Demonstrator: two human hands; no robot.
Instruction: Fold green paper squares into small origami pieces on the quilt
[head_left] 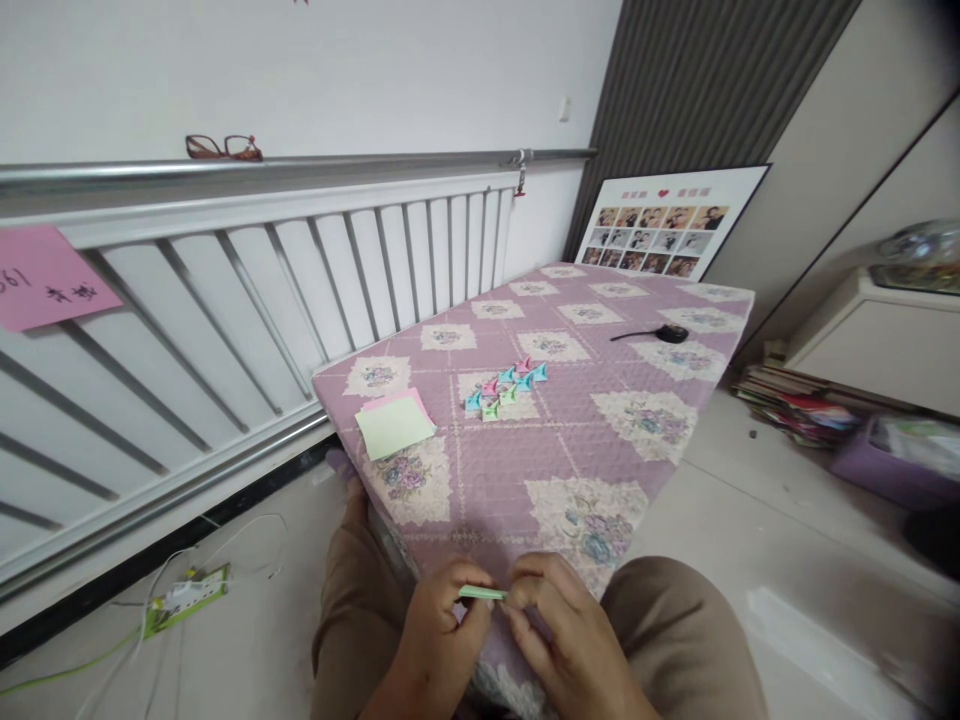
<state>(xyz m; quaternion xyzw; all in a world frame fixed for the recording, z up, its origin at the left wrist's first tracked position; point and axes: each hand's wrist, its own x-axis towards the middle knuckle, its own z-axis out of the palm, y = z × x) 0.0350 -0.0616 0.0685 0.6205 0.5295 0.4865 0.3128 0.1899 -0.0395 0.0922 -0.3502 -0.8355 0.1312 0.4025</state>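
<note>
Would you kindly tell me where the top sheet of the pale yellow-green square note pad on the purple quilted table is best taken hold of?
I would take the pale yellow-green square note pad by its near left corner, coming from the table's left edge. The pad lies flat, so pinching needs a corner lifted first, and that corner sits closest to the table's edge with nothing beside it. The folded paper pieces lie apart, to its right.

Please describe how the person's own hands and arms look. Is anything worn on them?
The left hand and right hand are bare: no gloves, rings or watch are visible. The forearms show no sleeves within the picture. Short, unpainted fingernails, as far as can be seen.
</note>
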